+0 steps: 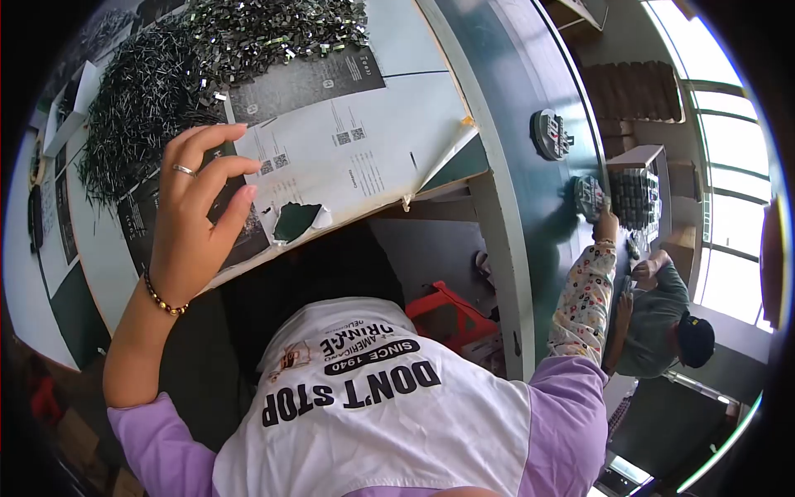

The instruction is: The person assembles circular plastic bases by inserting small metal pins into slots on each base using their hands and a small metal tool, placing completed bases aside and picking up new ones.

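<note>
My left hand hovers over the paper-covered table with its fingers bent and apart from the thumb. It holds nothing and wears a ring and a beaded bracelet. Near it is a heap of thin dark pin-like pieces. Beside that heap lies a pile of small shiny metal pieces. Stretched out to the right, my right hand grips the edge of a round dark piece with raised lettering on the green belt. A similar round piece lies farther up the belt.
Printed paper covers the table, torn near the front edge. The green conveyor belt runs along the right. Beyond it are a box of stacked dark parts and a person in a cap. A red stool stands underneath.
</note>
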The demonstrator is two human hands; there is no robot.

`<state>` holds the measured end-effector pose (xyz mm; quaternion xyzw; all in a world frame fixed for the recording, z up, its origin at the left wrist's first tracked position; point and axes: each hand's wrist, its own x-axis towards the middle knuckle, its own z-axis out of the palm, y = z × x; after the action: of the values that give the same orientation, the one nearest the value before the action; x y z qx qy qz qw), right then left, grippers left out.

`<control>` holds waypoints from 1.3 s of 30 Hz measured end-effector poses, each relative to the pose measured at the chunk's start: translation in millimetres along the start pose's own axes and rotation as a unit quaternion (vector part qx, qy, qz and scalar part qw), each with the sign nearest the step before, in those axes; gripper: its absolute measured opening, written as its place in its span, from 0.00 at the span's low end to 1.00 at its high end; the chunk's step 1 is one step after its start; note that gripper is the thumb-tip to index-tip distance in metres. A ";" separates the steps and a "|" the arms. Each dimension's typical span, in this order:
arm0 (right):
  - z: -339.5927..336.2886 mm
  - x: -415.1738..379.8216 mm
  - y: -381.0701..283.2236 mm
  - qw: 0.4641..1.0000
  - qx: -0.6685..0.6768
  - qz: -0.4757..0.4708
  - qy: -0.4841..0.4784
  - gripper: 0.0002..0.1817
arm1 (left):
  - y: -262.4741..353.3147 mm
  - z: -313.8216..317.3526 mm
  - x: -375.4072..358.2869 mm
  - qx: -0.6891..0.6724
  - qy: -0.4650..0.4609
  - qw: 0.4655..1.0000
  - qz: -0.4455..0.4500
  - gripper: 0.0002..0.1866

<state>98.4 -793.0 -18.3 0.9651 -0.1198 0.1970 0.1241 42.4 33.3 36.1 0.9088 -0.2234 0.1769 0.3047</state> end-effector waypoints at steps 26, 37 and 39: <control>-119.6 115.0 -451.8 0.884 0.364 -0.286 -0.057 0.11 | -0.7 18.0 24.4 -0.255 0.005 0.958 -0.128 0.08; -121.1 105.6 -465.6 0.857 0.337 -0.388 -0.030 0.12 | 1.5 20.1 24.4 -0.332 -0.042 0.934 -0.124 0.08; -109.1 109.4 -442.2 0.908 0.193 -0.373 0.008 0.10 | -5.9 17.6 19.4 -0.343 -0.051 0.921 -0.177 0.08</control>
<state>281.8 -365.9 38.8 0.9428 0.2903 0.1637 0.0012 64.9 20.6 28.9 0.7809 -0.1216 -0.0140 0.6125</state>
